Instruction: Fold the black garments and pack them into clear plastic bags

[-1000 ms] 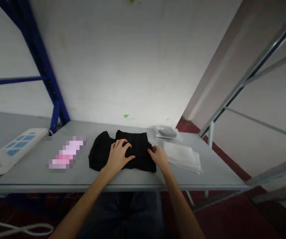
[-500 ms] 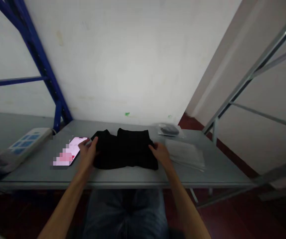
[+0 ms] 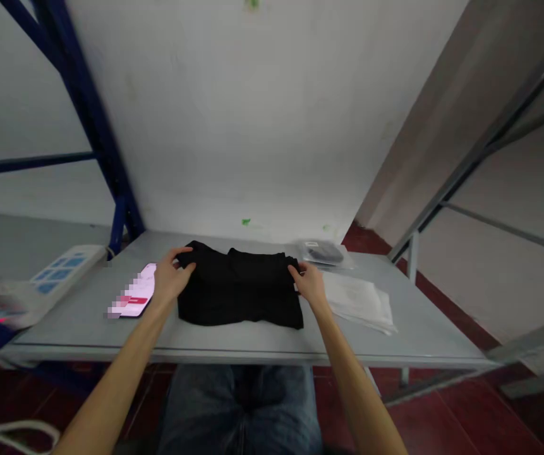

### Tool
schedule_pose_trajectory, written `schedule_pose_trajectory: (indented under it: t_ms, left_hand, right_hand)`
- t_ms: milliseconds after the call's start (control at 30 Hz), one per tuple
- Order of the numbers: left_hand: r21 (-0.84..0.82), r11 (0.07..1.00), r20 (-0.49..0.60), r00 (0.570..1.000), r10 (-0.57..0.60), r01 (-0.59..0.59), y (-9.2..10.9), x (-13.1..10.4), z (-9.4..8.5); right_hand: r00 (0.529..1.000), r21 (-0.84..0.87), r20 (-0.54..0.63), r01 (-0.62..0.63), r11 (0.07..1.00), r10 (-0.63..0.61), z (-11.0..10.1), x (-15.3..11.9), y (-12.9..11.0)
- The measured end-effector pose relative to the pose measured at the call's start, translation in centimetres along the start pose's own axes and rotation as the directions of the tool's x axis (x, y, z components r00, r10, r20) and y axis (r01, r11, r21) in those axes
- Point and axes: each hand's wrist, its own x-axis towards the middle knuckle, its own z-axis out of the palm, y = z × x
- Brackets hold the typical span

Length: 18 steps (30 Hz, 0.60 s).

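White, faintly marked wall rises behind a flat grey tabletop, with a dark blue metal upright at left. Beside that upright, a long white block with blue squares on its top slants away from the near left. Right of it lies a slim phone with a lit pink and white screen, face up and partly blurred out, probably set aside within view.

Next comes the left hand, its thumb and forefinger pinching the far left corner of a soft black cloth piece. That cloth lies mid-table, close to the near edge, its long axis running left to right, roughly parallel with that edge. Which end is its top cannot be told; the dark fabric hides its seams. At its right end, near the far corner, the right hand grasps the bunched edge between thumb and fingers. Gripping opposite ends seems meant to keep the fabric spread and level between them.

Beyond the right hand, at the far side, rests a clear plastic packet with a dark item inside. Nearer and further right, thin whitish translucent sheets lie loosely stacked, probably kept there for easy reach.
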Motion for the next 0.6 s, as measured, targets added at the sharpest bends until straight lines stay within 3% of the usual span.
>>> schedule_pose_trajectory:
  t_ms: [100, 233, 367, 500, 600]
  left_hand:
    - [0.300, 0.952, 0.060, 0.997, 0.051, -0.067, -0.7, -0.7, -0.3]
    - [0.528, 0.795, 0.100, 0.951, 0.291, -0.299, -0.7, -2.4, 0.2]
    - [0.526, 0.732, 0.257, 0.901, 0.349, -0.434, 0.7, -2.6, 1.0]
    - [0.454, 0.754, 0.344, 0.874, 0.343, -0.474, 1.6, -1.9, 0.9]
    - [0.291, 0.801, 0.416, 0.823, 0.387, -0.523, 1.8, -2.0, -0.7]
  right_hand:
    - [1.000, -0.025, 0.004, -0.007, 1.000, 0.007, 1.1, -0.6, 0.7]
    - [0.998, -0.057, -0.061, 0.005, 0.998, -0.008, 2.3, -2.0, 1.5]
    - [0.972, -0.012, -0.184, 0.146, 0.989, -0.146, 1.9, -2.4, 1.2]
    - [0.954, 0.026, -0.160, 0.259, 0.966, -0.252, 0.8, -2.2, 0.3]
    - [0.951, 0.136, -0.109, 0.302, 0.944, -0.289, -0.3, -2.9, 0.0]
